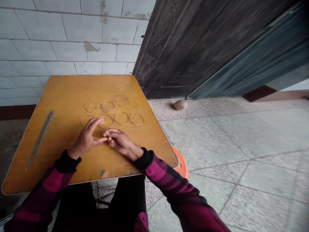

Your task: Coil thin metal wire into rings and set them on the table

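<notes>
My left hand [88,137] is curved into a C, with a thin wire ring [96,138] partly showing inside the curve of thumb and fingers. Close against it, my right hand [119,141] pinches the wire between thumb and fingertips, at the ring's right side. Most of this ring is hidden by the fingers. Just beyond my hands, several thin metal wire rings [121,118] lie on the wooden tabletop [70,93] in two rough rows. Some of them overlap, such as the back pair [131,105].
A bundle of straight grey wires [40,140] lies along the table's left side. White wall tiles [82,27] rise behind. To the right are a dark wooden door [173,58], a rounded stone [180,104] on the tiled floor, and an orange stool [181,162] partly under the table.
</notes>
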